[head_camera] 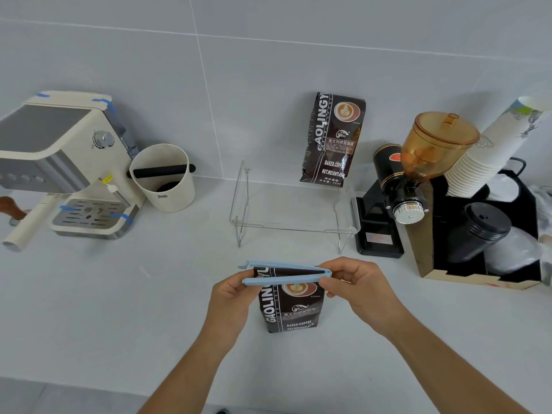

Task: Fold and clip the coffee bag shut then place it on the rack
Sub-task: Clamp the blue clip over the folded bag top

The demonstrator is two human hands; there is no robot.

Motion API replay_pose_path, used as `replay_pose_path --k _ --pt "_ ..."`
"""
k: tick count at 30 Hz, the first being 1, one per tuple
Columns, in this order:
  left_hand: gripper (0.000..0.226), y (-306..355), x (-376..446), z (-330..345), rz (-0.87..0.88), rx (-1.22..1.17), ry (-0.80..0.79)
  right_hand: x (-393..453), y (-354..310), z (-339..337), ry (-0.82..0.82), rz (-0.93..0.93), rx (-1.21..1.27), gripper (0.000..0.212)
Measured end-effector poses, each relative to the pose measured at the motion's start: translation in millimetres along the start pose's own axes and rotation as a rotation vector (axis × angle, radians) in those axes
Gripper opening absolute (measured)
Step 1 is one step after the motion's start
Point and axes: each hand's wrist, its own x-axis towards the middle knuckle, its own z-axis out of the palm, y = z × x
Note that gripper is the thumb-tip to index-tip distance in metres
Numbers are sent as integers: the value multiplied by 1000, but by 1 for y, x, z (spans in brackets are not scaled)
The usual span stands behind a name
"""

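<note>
A dark brown coffee bag [291, 309] stands upright on the white counter near the front edge, its top folded down. A light blue bag clip [285, 274] straddles the folded top, its two arms still spread apart at the left end and hinged at the right. My left hand [231, 297] grips the bag's left top edge and the clip's lower arm. My right hand [358, 286] pinches the clip's hinged end. The clear acrylic rack [294, 227] stands behind the bag. A second, taller coffee bag [333, 138] leans against the wall on the rack's back right.
A cream espresso machine [64, 162] sits at the left with a white knock box [164, 177] beside it. To the right stand a black grinder [397, 192] with an amber hopper, stacked paper cups [484, 153] and a black box of lids [478, 234].
</note>
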Motion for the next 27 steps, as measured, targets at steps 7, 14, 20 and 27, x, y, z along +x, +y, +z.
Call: replay_pose_path --k 7,14,20,27 --pt "29 0 -2 -4 -30 10 -31 1 6 1 33 -41 -76 30" --pt "59 38 12 -48 192 846 -179 -1 7 1 51 -34 -31 31" --pt "49 85 40 -33 390 1611 -601 0 6 3 68 -32 -51 28" --pt "39 98 48 -25 372 1787 -783 1 6 1 77 -44 -280 20"
